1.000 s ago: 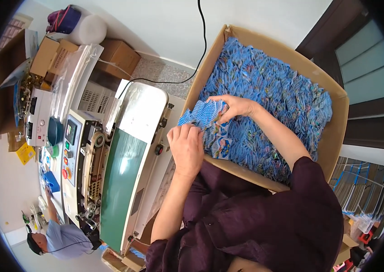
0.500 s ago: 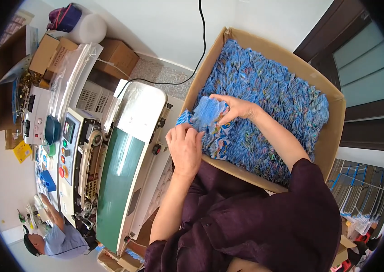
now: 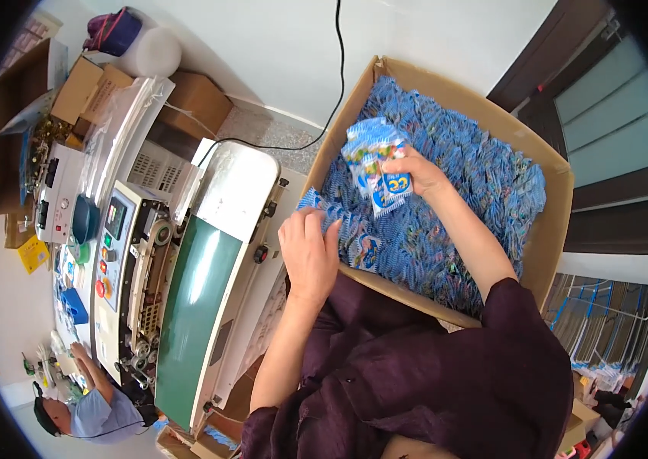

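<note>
Packets [image 3: 376, 164]: small, flat, blue and white, printed. Held as a loose fan in the right hand [image 3: 419, 174], above the left part of the carton [image 3: 557, 206], inside its rim. Thumb on top, other fingers mostly hidden; closed on the bunch's right side. Left hand [image 3: 308, 256] at the carton's left wall, fingers bent, narrow gap to the thumb, right beside further packets; whether gripping any, cannot tell. Heap [image 3: 461, 183] of like kind filling much of the carton.

Handling, as judged: light, thin-skinned, soft, limp toward the ends, probably slippery film on film; apt to slide out of a bunch. Unlikely to shatter, liable to crease. Best taken across the middle, several together, thumb flat over one face.

Orientation: printed faces upward. Bunch's long axis running from the carton's far left corner toward its near wall, slightly slanted; single packets splayed at differing angles.
</note>
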The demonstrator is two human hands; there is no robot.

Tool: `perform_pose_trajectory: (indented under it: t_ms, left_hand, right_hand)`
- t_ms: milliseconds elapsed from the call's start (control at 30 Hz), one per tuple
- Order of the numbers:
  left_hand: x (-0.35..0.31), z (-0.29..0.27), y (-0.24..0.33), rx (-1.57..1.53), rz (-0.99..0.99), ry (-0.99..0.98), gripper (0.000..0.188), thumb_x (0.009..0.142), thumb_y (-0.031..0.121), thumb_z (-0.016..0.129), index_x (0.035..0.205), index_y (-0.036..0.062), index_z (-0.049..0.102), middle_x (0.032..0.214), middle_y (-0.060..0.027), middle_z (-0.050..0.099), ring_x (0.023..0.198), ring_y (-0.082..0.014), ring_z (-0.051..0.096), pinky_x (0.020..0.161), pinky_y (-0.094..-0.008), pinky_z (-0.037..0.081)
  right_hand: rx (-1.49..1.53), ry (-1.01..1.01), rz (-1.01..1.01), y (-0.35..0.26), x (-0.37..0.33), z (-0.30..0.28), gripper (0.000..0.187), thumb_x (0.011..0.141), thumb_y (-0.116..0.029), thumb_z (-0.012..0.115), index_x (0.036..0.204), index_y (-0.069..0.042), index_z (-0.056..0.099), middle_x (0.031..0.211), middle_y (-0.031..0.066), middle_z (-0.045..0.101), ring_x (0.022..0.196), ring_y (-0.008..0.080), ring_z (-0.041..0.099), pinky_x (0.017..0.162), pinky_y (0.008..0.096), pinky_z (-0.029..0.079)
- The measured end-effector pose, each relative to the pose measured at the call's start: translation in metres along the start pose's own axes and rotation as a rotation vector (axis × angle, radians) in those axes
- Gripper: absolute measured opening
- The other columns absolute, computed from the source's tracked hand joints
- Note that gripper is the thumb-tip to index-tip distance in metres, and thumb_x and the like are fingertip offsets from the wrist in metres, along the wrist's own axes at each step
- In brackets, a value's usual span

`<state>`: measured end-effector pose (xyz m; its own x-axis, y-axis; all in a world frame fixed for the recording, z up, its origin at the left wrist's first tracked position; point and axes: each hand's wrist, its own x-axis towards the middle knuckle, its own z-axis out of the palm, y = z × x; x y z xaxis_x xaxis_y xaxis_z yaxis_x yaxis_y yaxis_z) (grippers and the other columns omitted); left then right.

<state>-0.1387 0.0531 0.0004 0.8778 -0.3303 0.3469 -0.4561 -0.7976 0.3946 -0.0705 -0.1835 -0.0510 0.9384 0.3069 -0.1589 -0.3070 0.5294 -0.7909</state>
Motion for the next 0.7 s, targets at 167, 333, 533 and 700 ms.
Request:
perform_pose_trajectory:
  t_ms: [167, 333, 533, 700]
  left_hand:
    - [0.015, -0.020, 0.008, -0.429, -0.178, 0.070, 0.079, 0.075, 0.018, 0.073, 0.135, -0.0062, 0.028, 0.131, -0.0264, 0.038, 0.123, -0.0401, 0.038, 0.104, -0.0413, 0.031]
    - [0.036, -0.052, -0.034, -0.326, -0.173, 0.115, 0.085, 0.068, 0.003, 0.073, 0.137, -0.0072, 0.024, 0.130, -0.0258, 0.042, 0.121, -0.0395, 0.041, 0.101, -0.0413, 0.034]
    - [0.034, -0.061, -0.092, -0.593, -0.433, 0.256, 0.072, 0.078, -0.003, 0.059, 0.141, -0.0016, 0.023, 0.128, -0.0212, 0.049, 0.119, -0.0294, 0.049, 0.096, -0.0331, 0.040]
    - [0.028, -0.035, -0.119, -1.225, -0.475, 0.455, 0.074, 0.076, -0.015, 0.045, 0.143, 0.0000, 0.017, 0.133, -0.0128, 0.041, 0.120, -0.0212, 0.044, 0.101, -0.0314, 0.035]
  right_hand:
    - [-0.001, -0.043, -0.117, -0.021, 0.011, 0.062, 0.048, 0.075, -0.011, 0.066, 0.119, 0.002, 0.051, 0.107, 0.0134, 0.063, 0.092, 0.0201, 0.064, 0.081, 0.0329, 0.054]
    - [-0.119, -0.161, -0.173, -0.012, 0.055, 0.138, 0.041, 0.076, -0.008, 0.070, 0.113, 0.000, 0.056, 0.104, 0.0094, 0.064, 0.091, 0.0153, 0.063, 0.079, 0.0289, 0.053]
    - [-0.318, -0.284, -0.349, 0.026, 0.121, 0.179, 0.052, 0.075, -0.005, 0.071, 0.122, -0.002, 0.050, 0.108, 0.0069, 0.061, 0.096, 0.0135, 0.060, 0.086, 0.0287, 0.048]
    - [-0.388, -0.478, -0.225, 0.059, 0.137, 0.181, 0.065, 0.073, -0.002, 0.073, 0.130, -0.004, 0.041, 0.115, 0.0042, 0.057, 0.105, 0.0111, 0.053, 0.092, 0.0284, 0.045]
